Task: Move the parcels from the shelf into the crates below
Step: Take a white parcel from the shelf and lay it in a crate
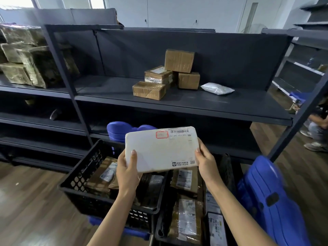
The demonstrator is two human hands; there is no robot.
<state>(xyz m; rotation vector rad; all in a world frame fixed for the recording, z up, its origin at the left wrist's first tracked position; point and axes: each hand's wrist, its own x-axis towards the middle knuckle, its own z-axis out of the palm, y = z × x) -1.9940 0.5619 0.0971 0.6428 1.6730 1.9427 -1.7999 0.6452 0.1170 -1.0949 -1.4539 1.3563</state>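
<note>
A flat white parcel (160, 148) with a barcode label and a red stamp hangs in the air above the crates. My left hand (128, 170) grips its lower left corner and my right hand (206, 163) grips its right edge. Below it stands a black mesh crate (83, 173) with several brown parcels inside, and a second black crate (164, 226) to its right, also filled with parcels. On the dark shelf (177, 102) behind lie several brown cardboard boxes (179, 60) and a white padded bag (217, 88).
Blue plastic stools stand at the right (266, 196) and on a lower shelf board (117, 129). Wrapped brown boxes (23, 55) fill the shelf at the left. A seated person (317, 125) is at the far right. The floor is wooden.
</note>
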